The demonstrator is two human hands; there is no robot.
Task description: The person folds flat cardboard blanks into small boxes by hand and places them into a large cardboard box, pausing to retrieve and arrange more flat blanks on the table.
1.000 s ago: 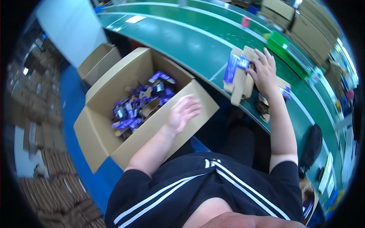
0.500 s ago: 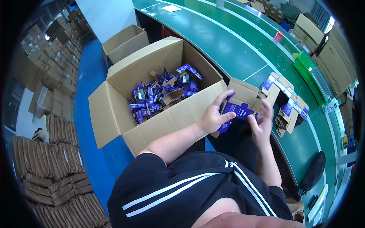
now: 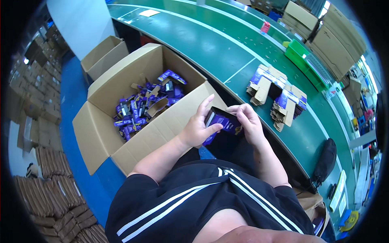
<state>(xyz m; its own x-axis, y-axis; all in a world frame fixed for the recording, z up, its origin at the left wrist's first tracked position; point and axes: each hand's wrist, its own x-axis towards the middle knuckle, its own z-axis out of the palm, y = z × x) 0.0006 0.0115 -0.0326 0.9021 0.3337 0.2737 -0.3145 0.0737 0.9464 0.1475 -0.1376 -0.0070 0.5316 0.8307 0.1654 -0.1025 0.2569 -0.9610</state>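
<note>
A small purple carton is between my hands in front of my body, just off the near wall of a big cardboard box. My left hand grips its left side, thumb across the purple face and the index finger stretched up behind. My right hand pinches the carton's upper right corner with thumb and fingers close together. A dark strip shows along the carton's upper edge; I cannot tell what lies inside. The big cardboard box stands open to the left, with a jumbled heap of purple cartons in it.
Flattened purple-and-brown cartons lie in two stacks on the green bench to the right. A black pouch rests nearer me. Farther off stands a green bin. Behind the big box is another open carton; brown bundles fill the lower left.
My right hand has closed from spread fingers to a pinch at the carton's corner. The brown flaps that stood up from the carton no longer show. The whole view has shifted.
</note>
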